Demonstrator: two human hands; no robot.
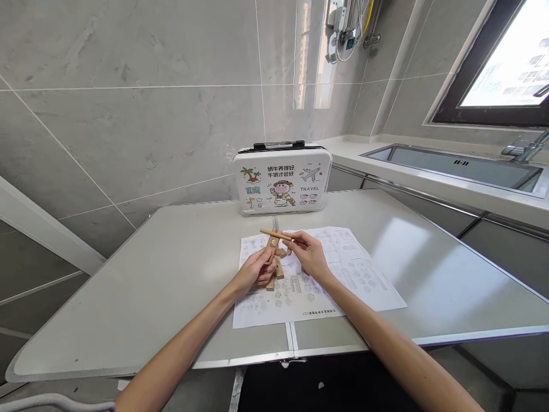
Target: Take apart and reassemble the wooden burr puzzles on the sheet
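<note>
Where the table [206,252] stretches: a printed sheet [330,289] lies under both hands;
Left hand [255,269]: fingers clamped on a tilted, notched wooden piece [271,242]; blocks [279,270] just below;
Right hand [309,253]: fingers pinching a wooden stick [273,233] by its right end, so the nearer hand;
Wooden stick: long axis sideways, across the notched wooden piece's top; contact there, cannot tell

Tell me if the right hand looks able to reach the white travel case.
Probably yes: the printed sheet and tabletop lie flat between the right hand and the white travel case, though a wooden stick occupies that hand's grip.
</note>
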